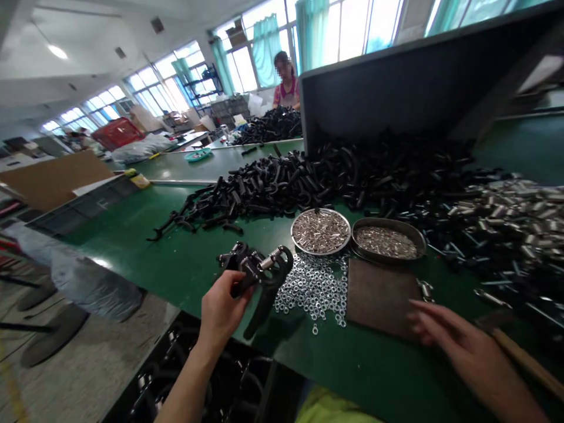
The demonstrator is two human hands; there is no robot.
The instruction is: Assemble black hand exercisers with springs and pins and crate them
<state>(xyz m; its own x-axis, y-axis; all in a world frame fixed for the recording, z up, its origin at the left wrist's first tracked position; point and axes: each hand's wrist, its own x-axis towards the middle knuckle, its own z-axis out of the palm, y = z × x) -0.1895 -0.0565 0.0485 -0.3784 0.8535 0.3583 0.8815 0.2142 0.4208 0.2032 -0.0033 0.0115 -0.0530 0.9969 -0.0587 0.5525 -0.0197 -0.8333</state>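
**A:** What do you have in the left hand?

**B:** My left hand [222, 308] is closed around a black spring grip [258, 273]. The thumb and fingers clamp its lower handle. I hold it just above the near part of the green table [176, 264], tilted, with the silver coil spring [268, 260] at the top. Its other handle hangs down toward the table edge.

**A:** And the right?

**B:** My right hand [462, 346] is open with the fingers stretched out flat, and it holds nothing. The fingertips reach the right edge of a brown pad [379, 294] lying on the table. It is blurred, so I cannot tell whether they touch the pad or hover over it. A wooden handle [526, 361] lies just beside that hand, on its outer side.

**A:** What lies around the grip?

**B:** A loose heap of small silver washers [312, 288] sits right next to it, between the grip and the brown pad. Behind the washers stand two round metal trays, touching each other. The left tray [321, 231] and the right tray [388, 239] each hold small silver parts. Past them is a long pile of black handles [299, 176], which spills out of a dark bin [418, 82]. Silver metal pieces [506, 217] are heaped to the far right.

**A:** Anyone else?

**B:** One person [286, 82] is at a farther table, well apart from me. Below my table edge there is a crate [198, 376] with more black parts in it.
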